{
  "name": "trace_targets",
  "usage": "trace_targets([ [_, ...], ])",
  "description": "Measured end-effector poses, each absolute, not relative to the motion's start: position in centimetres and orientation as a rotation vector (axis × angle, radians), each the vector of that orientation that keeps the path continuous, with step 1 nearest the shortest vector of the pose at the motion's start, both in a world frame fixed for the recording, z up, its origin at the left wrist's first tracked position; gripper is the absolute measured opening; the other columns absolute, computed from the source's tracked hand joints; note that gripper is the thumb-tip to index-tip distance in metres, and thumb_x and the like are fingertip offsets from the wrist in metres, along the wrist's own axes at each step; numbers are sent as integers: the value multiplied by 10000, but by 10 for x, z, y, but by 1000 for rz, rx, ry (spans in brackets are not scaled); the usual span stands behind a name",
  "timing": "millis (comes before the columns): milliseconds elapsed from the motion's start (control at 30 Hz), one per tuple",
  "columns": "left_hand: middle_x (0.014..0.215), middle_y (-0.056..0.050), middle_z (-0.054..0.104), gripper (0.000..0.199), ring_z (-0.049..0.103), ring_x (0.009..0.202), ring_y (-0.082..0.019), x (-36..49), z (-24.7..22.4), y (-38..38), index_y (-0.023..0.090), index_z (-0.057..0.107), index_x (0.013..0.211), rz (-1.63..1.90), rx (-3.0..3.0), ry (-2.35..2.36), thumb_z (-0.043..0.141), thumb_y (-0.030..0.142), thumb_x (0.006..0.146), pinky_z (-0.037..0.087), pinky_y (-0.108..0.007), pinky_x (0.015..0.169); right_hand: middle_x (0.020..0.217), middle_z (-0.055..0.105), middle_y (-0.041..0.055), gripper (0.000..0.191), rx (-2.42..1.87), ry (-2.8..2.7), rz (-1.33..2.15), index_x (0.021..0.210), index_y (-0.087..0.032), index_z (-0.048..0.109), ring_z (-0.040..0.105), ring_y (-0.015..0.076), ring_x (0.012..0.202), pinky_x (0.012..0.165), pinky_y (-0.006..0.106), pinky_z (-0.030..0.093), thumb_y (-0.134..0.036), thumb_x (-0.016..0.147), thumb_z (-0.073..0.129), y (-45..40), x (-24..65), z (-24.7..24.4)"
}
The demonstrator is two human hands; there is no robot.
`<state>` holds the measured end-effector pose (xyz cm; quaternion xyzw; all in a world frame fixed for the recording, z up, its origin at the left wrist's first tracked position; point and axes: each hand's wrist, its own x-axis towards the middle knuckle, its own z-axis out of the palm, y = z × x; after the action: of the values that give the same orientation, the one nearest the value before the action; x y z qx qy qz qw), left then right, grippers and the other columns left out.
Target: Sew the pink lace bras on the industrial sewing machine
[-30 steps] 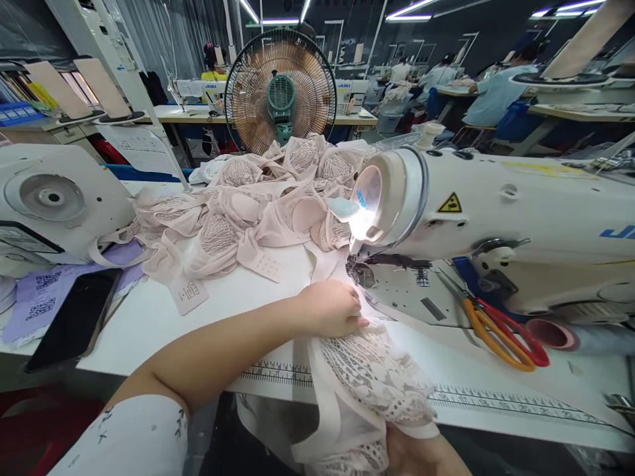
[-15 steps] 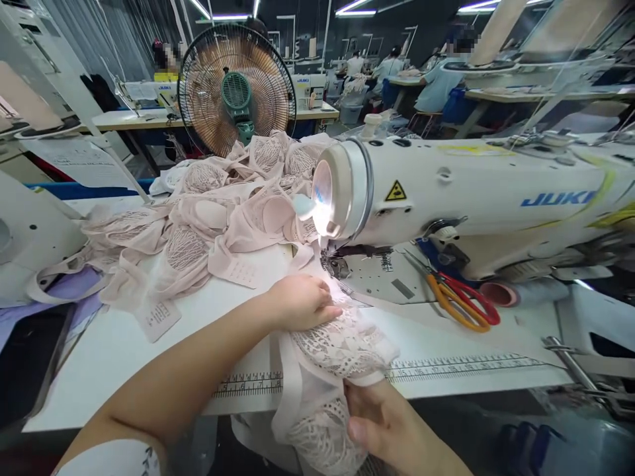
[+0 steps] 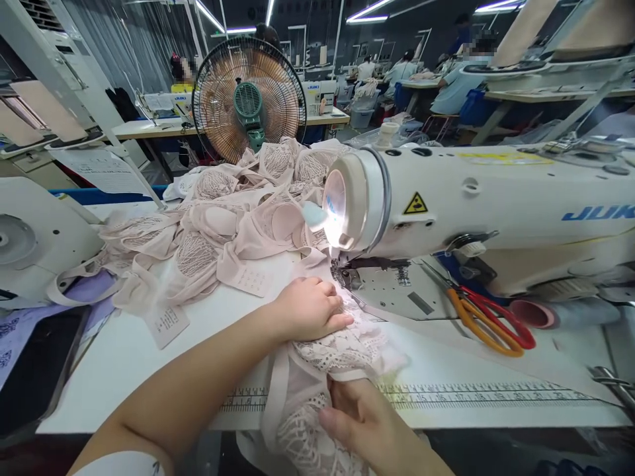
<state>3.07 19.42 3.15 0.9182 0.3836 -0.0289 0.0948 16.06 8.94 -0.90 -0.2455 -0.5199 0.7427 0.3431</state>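
Observation:
A pale pink lace bra [image 3: 332,354] lies at the table's front edge, its lower cup [image 3: 302,436] hanging over it. The upper end runs under the presser foot [image 3: 342,274] of the white sewing machine [image 3: 421,198]. My left hand [image 3: 312,309] rests palm down on the lace just in front of the foot, fingers curled together on the fabric. Lower down, at the table edge, my right hand [image 3: 364,420] grips the bra between thumb and fingers; some fingertips are hidden beneath the cloth.
More pink bras [image 3: 213,225] are heaped behind and to the left. Orange-and-red scissors [image 3: 491,324] and a thread cone [image 3: 540,313] lie on the right. A phone [image 3: 44,363] sits at left, a fan [image 3: 248,99] behind. A measuring tape [image 3: 486,396] runs along the front edge.
The camera view has shifted, so the scene sits lower and farther right. My right hand has moved left with the lower part of the bra. My left hand stays by the presser foot.

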Motion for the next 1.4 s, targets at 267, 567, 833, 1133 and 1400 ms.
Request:
trace_targets([
  [267,1146,-76,573,491,499,1029,-243,27,24,199,185,547,1157,-60,2822,1150,327,540,897,378,-391,888,1215,589,112,549,-621,-1330,1972,1332,-180,435,347,226,1308,1113,409,216,-415,846,536,97,155,-10],
  [567,1008,-86,600,461,473,990,-255,31,15,202,167,604,1042,4,3012,1201,331,511,903,306,-459,926,1217,564,73,446,-638,-1343,1938,1245,-201,501,490,202,1142,1003,342,364,-378,840,560,101,151,-11],
  [833,945,-107,549,546,486,939,-265,32,10,203,149,584,1138,-28,2967,1356,352,565,872,391,-391,752,937,576,49,308,-715,-1356,1877,945,-165,564,517,175,913,870,312,403,-441,808,564,105,148,-9],
  [1133,1013,-115,536,597,509,954,-262,25,19,213,149,504,1245,-222,2802,1372,402,584,849,427,-310,686,634,302,-50,412,-1033,-1130,1766,647,-185,382,302,90,603,548,230,309,-504,690,640,109,132,-28],
  [1400,1300,-79,458,308,431,1158,-293,10,38,209,326,576,1163,-281,2700,1119,448,309,883,367,-474,923,691,511,0,279,-1123,-1460,1534,759,-172,527,444,135,644,612,272,409,-445,748,586,104,128,-9],
])
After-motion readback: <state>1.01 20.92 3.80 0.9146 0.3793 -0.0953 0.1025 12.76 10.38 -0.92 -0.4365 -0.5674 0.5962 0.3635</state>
